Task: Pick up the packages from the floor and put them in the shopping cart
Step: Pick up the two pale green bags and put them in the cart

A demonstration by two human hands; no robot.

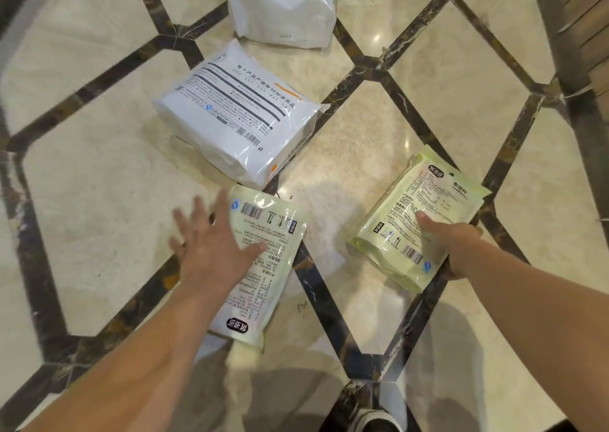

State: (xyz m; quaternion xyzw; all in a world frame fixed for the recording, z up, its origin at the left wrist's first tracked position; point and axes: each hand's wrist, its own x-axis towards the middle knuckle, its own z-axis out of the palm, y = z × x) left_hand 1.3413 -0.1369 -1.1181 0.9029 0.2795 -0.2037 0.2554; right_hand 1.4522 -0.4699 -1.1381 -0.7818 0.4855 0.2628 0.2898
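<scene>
Right hand (451, 245) gripped the lower corner of a pale green pouch (418, 221), thumb on its printed face and fingers curled beneath, the pouch seemingly lifted a little off the floor (99, 201) at that corner and tilted. Left hand (211, 244) lay with its fingers spread and mostly straight, thumb pressed on the printed face of a second pale green pouch (263, 260); whether the fingers reached under that pouch's edge could not be told. Taking the second pouch as the landmark: the first pouch was to its right, well apart, with a dark marble stripe of the floor between them. Just beyond its far edge, almost touching, sat a large white package (237, 115) with dark printed bars and an orange mark, lying flat on the floor. Farther beyond, past that package, was another white package (283, 6), partly cut off by the top of the view. Nearer than the second pouch, at the bottom edge, the toe of a shoe (375, 420) showed on the cream floor with its dark hexagon lines.
</scene>
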